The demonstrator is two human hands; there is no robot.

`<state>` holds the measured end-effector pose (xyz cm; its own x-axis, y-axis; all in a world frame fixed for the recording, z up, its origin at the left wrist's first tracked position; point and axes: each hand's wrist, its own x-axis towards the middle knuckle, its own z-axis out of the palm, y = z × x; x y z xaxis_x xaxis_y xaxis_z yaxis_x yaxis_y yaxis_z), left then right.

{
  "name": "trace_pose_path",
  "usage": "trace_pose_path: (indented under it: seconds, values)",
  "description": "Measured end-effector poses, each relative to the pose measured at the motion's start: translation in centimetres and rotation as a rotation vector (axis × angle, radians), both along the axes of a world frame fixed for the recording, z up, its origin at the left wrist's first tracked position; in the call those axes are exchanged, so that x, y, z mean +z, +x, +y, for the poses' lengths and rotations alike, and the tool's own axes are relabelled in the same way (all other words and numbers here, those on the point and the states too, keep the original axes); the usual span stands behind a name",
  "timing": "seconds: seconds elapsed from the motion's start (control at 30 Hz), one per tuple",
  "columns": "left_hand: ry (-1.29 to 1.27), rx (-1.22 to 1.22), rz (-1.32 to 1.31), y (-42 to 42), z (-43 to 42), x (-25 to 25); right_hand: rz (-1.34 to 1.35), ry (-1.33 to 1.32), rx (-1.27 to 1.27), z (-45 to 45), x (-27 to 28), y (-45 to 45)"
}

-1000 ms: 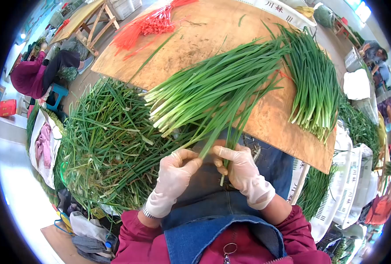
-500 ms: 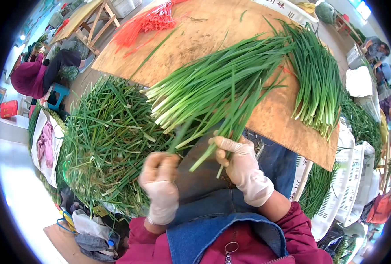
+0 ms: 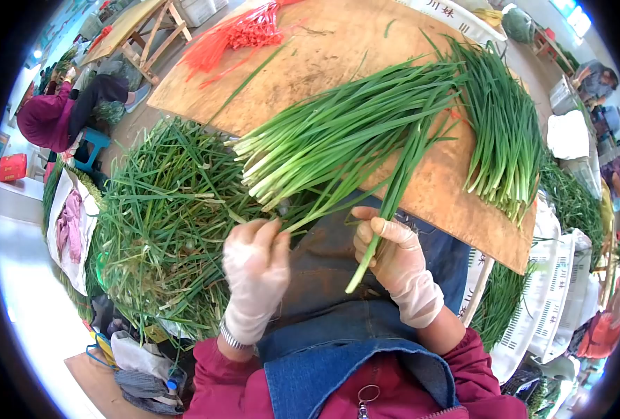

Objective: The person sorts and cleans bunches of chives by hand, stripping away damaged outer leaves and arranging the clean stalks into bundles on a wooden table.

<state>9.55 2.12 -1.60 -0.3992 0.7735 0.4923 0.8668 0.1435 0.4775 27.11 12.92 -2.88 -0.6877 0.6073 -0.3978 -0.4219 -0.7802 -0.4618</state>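
Note:
My right hand [image 3: 394, 255], in a thin whitish glove, is closed around a few green stalks [image 3: 404, 171], their pale ends pointing down toward my lap. My left hand [image 3: 255, 262], gloved too, is beside the edge of the loose leaf pile [image 3: 170, 230], its fingers bent and close together; whether they hold anything is too hard to make out. A large loose bunch of green stalks [image 3: 324, 133] lies on the wooden board [image 3: 303, 42], white ends toward the left. Another bunch [image 3: 502, 133] rests at the board's right side, with a red tie near it.
Red strips [image 3: 244, 35] lie at the board's far left. White crates [image 3: 544, 300] with more greens stand on the right. A pink cloth [image 3: 69, 223] is at the left. One person [image 3: 48, 119] sits at the far left, and other people are at the right.
My left hand moved left from the stalks to the pile's edge. My right hand still holds stalks, now gathered closer together and more upright. The big bunch has hardly shifted.

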Motion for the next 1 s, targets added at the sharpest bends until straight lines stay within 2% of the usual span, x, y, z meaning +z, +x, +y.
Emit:
trace_pose_path:
  seconds: [0.07,0.1,0.17,0.3,0.4,0.53,0.63,0.73,0.87,1.0]
  values:
    - [-0.187,-0.022,-0.032,0.8,2.1,0.4,0.0,0.002,-0.02,0.0,-0.2,0.3]
    - [-0.225,-0.063,-0.148,0.7,2.6,-0.2,-0.045,-0.035,-0.029,0.0,0.1,0.3]
    - [-0.334,-0.048,-1.04,0.6,3.3,-0.8,-0.134,-0.112,-0.055,-0.1,1.2,0.4]
    - [-0.389,-0.098,-1.345,1.4,2.7,1.0,-0.091,-0.141,0.037,0.1,-0.4,0.9]
    - [-0.45,-0.163,-1.474,2.5,2.3,1.4,-0.205,-0.082,0.018,-0.6,0.1,-0.1]
    - [-0.418,-0.138,-1.446,3.0,2.7,0.8,-0.285,-0.027,0.012,-0.7,0.5,-0.4]
    - [-0.256,-0.045,-1.365,4.3,2.5,1.0,-0.287,-0.059,-0.048,-0.8,0.5,-0.5]
    - [0.067,-0.147,-1.115,5.2,1.8,-1.1,-0.279,-0.082,-0.066,-1.0,0.8,-0.8]
    - [0.155,-0.087,-1.142,5.7,0.9,-0.4,-0.243,-0.108,-0.042,-1.2,1.0,-0.9]
    - [0.228,0.002,-1.154,4.2,-1.2,0.7,-0.174,-0.131,-0.127,-0.3,0.1,-0.4]
